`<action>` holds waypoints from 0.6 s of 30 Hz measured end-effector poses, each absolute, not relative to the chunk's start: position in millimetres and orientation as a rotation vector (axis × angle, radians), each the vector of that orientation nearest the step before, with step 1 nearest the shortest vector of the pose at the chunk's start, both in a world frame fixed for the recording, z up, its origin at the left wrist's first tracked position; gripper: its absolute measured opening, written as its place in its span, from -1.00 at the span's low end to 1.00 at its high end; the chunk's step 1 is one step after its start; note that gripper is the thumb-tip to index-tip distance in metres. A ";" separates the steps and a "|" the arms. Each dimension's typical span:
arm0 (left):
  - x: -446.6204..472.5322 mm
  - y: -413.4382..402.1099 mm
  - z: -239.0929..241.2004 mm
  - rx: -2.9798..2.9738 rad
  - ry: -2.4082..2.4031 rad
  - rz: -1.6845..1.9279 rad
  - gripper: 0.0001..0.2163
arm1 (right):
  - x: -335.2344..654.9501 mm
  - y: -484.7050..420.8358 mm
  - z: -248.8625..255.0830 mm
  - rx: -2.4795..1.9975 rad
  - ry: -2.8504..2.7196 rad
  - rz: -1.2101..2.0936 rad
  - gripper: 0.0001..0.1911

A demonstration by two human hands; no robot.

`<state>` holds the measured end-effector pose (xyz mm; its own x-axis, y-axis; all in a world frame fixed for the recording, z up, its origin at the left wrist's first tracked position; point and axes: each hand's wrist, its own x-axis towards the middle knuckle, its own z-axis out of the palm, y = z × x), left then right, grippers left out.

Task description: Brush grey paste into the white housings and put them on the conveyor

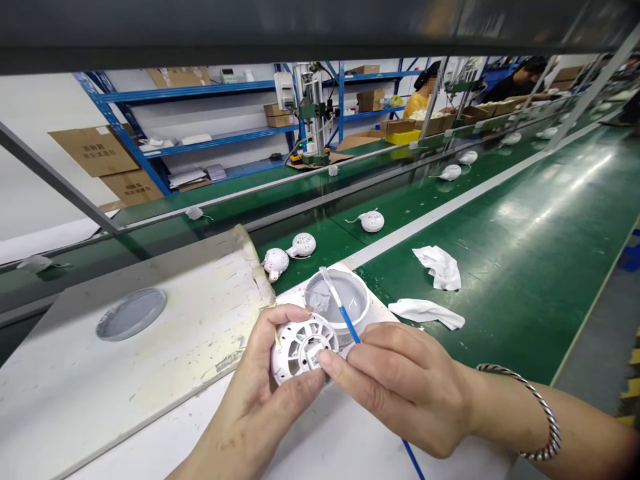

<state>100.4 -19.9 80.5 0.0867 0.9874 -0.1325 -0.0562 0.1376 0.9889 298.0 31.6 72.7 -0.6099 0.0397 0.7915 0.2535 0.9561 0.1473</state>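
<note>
My left hand (pixel 270 393) grips a white round slotted plastic housing (pixel 293 350), thumb and fingers around its rim. A small pale square part with printed marks sits at the housing's centre. My right hand (pixel 400 380) holds a thin blue-handled brush (pixel 349 323) slanting up to the left, its whitish end above a round bowl (pixel 369 307). The right index fingertip presses on the centre of the housing. Inside the bowl is greyish material, partly hidden by the brush and my hands.
More white round housings (pixel 276 261) lie along the green conveyor belt (pixel 345 233). Two crumpled white cloths (pixel 440 267) are on the green surface to the right. A white board (pixel 190 320) with a grey round lid (pixel 131 315) is at left. Two people sit far back, beyond a metal post (pixel 585 87).
</note>
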 end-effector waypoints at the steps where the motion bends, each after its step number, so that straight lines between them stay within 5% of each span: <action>1: 100.3 -19.4 79.3 1.085 1.167 1.080 -0.65 | 297.3 31.5 71.5 -0.206 -2.219 -0.308 -0.65; 18: 84.2 -5.1 73.2 1.161 1.350 1.230 -0.66 | 301.0 39.1 67.0 -0.252 -2.188 -0.239 -0.68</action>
